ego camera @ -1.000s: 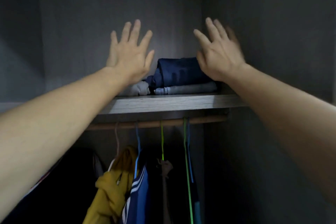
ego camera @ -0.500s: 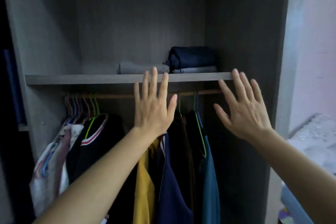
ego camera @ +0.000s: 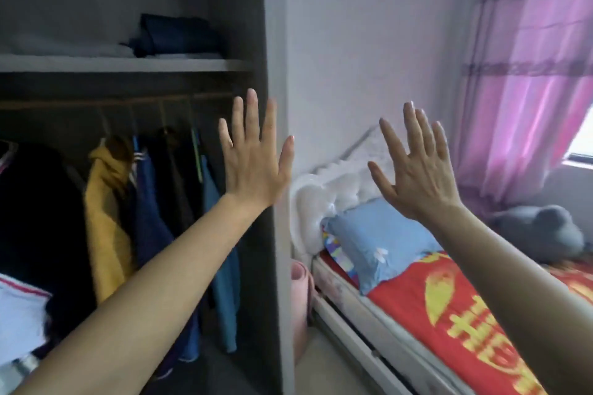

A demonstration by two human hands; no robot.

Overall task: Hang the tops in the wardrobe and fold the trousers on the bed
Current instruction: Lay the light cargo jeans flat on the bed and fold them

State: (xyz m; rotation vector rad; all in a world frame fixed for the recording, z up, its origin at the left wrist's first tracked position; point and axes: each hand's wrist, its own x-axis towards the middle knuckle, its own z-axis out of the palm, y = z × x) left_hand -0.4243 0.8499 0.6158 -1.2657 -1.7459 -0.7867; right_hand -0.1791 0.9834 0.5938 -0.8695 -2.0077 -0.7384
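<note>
Both empty, fingers spread wide: left hand by the grey wardrobe's edge, right hand over the red-quilted bed, mustard-yellow hooded top hangs on the wooden rail, navy folded trousers sit on the grey shelf, so probably between garments, next scan the bed for leftovers.

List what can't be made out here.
Head view only:
Folded stack on the shelf: dark, blurred; garment types unclear.
Hanging tops: lower parts hidden by the left arm.
Bed: cut off by the edge, partly covered by the right arm; no trousers visible.
Grey lump by the curtain: blurred.
</note>
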